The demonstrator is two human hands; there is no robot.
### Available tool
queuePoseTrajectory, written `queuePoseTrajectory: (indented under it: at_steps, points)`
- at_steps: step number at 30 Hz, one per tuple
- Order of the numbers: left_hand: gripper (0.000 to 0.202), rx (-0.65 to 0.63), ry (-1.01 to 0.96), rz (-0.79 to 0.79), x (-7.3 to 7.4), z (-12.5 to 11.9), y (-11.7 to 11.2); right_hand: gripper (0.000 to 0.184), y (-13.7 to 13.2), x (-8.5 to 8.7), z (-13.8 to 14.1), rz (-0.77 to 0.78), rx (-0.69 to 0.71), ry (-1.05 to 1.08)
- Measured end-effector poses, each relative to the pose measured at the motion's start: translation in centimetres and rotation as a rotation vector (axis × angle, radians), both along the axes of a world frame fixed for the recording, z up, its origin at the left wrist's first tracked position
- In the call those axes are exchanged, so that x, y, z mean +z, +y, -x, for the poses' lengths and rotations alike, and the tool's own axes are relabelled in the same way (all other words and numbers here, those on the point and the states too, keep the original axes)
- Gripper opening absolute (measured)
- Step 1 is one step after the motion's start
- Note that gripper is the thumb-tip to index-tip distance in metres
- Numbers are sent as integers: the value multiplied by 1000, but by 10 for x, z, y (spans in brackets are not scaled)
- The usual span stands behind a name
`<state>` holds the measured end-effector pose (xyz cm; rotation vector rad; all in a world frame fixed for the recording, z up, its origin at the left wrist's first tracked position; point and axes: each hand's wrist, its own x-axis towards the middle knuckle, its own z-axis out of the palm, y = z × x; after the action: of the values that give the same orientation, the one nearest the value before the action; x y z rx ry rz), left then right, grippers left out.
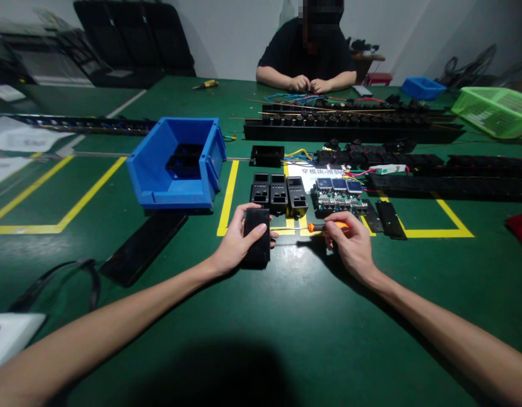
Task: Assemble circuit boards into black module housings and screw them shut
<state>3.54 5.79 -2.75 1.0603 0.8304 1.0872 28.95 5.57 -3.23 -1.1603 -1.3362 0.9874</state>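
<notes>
My left hand (238,240) is closed round a black plastic housing (257,249), its thumb across the upper face. In my right hand (349,243) is a screwdriver (316,227) with an orange and black handle. Its thin shaft points left and reaches the right side of the housing; whether the tip touches it I cannot tell. Just beyond my left hand stand three black module housings (278,191) in a row. Past my right hand lies a group of circuit boards (338,195) with small screens and wires.
A blue bin (176,199) with black parts sits left of the housings. A black phone-like slab (144,249) lies before it. Long black rails (349,133) with wiring stretch across the back right. Opposite, a person (307,56) rests both hands on the table. A green basket (494,113) stands far right.
</notes>
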Motion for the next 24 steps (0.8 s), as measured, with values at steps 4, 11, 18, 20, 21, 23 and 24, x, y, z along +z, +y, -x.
queuePoseTrajectory:
  at_steps: [4,11,18,20,21,23,24]
  points:
    - [48,-1,-1,-1,1,0,0,23,-1,2,1,-70,-27,44]
    - [49,3,-1,-9,-3,0,2,29,2,-1,-1,-160,70,145]
    - [46,-3,-13,-15,-3,0,1,17,1,-1,-2,-6,61,72]
    - [46,-1,-19,-16,-3,0,2,15,0,-1,-2,39,45,27]
    - [47,0,-19,-17,-2,0,2,15,0,-1,-2,39,32,6]
    - [47,-1,-13,-17,-2,-1,2,15,-1,0,-1,6,4,-12]
    - [47,-2,-8,-17,-2,-1,2,16,-1,0,-1,-24,-7,-5]
